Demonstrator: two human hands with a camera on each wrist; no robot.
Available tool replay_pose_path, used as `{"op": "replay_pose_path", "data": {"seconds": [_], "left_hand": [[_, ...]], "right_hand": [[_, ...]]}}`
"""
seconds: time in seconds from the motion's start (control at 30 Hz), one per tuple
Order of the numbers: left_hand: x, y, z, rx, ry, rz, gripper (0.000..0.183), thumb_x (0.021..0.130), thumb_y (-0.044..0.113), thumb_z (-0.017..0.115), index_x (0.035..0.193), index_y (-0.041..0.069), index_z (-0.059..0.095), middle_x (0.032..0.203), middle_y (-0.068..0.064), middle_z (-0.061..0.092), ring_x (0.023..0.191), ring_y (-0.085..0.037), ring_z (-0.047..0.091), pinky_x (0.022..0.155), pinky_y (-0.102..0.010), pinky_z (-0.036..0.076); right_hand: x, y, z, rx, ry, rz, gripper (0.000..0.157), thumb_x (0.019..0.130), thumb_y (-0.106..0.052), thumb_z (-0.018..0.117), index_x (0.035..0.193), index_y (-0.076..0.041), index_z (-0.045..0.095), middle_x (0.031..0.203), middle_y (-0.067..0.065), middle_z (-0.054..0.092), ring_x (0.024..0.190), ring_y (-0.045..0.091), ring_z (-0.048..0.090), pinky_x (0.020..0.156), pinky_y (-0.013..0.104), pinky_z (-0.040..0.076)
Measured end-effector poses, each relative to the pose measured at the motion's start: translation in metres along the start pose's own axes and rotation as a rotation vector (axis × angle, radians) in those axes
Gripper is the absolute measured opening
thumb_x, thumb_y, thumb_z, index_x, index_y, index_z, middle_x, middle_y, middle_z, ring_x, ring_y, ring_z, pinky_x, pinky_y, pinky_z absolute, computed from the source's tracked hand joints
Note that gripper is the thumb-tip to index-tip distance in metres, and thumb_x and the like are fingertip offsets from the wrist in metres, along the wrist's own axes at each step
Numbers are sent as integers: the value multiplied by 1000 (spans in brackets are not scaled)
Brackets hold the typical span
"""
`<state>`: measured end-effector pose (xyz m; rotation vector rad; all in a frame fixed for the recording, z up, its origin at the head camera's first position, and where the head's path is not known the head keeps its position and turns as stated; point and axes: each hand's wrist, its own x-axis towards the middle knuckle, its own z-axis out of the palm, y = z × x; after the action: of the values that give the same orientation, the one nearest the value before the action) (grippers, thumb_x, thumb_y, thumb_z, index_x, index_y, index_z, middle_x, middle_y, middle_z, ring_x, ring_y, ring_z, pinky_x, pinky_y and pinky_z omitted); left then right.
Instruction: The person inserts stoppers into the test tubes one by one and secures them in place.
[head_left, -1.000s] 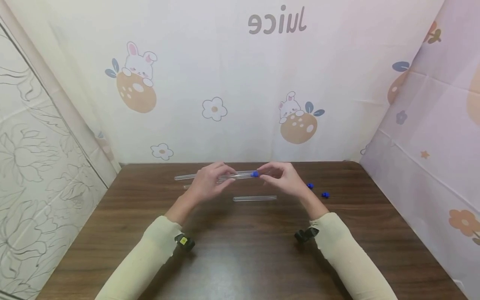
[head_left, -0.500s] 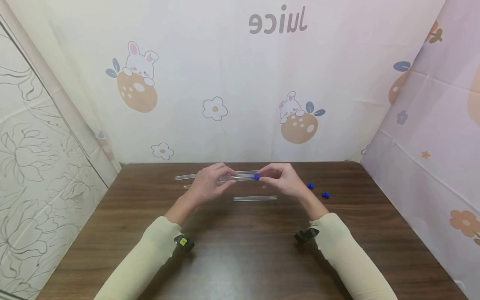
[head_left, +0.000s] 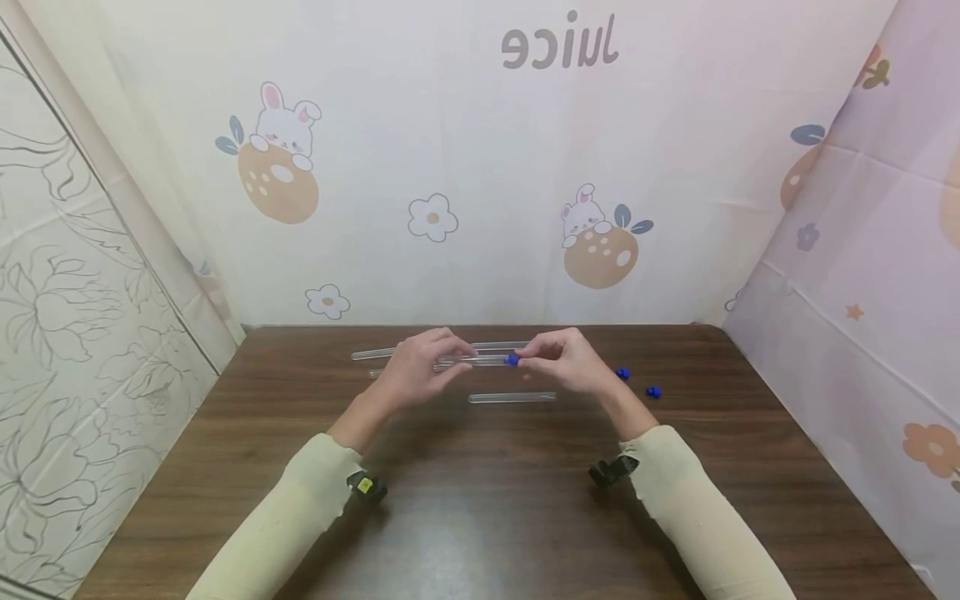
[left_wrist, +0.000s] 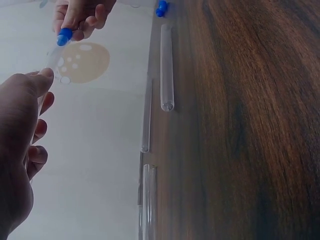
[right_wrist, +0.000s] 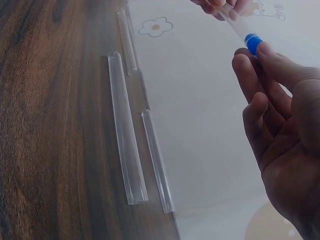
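My left hand grips a clear test tube held level above the table, its open end facing right. A blue stopper sits at the mouth of that tube, and my right hand pinches it between thumb and fingertips. The right wrist view shows the stopper lined up with the tube, part of it covered by the thumb. In the left wrist view the stopper's lighter tip points into the tube; most of the tube's length is hidden by the left hand.
Several more clear test tubes lie on the wooden table: one in front of the hands, others behind them, such as a tube near the back edge. Two blue stoppers lie right of the right hand. A patterned curtain hangs behind.
The stopper and the tube's mouth have come down slightly. My right fingertips have closed further over the stopper. The left hand has barely moved, and the loose tubes and stoppers lie as before.
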<state>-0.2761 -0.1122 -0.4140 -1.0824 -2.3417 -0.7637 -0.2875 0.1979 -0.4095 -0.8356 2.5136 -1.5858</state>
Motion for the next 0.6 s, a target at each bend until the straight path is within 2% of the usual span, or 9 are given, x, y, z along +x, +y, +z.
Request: {"op": "replay_pose_path", "data": {"seconds": [0.2,0.4,0.5,0.6], "left_hand": [[-1,-1,1,13,17,15,17,98,16,88,113,12,83,104,-3,82,93,-19,82,77,-36,65],[0,0,1,19,20,25,14,97,16,89,109,11,83,103,-3,82,91,-19,81,76,-36,65],[0,-1,3,23,23,33,11,97,14,89,106,11,83,102,-3,83,87,-19,79,73,-33,63],[0,-1,4,26,33,43,8,98,15,88,103,12,83,101,-3,82,83,-19,77,69,-30,60]], "right_hand": [[0,0,1,0,-15,-49,11,100,0,81,110,2,85,102,23,85,80,13,83,71,25,66],[1,1,3,-9,-8,-76,8,100,2,80,107,3,85,100,24,85,80,11,82,63,21,58],[1,1,5,3,-4,-73,8,101,4,79,106,5,84,100,26,84,82,9,83,66,21,59],[1,1,5,14,-4,-75,8,101,4,78,106,7,84,99,27,84,76,6,78,63,19,55]]}}
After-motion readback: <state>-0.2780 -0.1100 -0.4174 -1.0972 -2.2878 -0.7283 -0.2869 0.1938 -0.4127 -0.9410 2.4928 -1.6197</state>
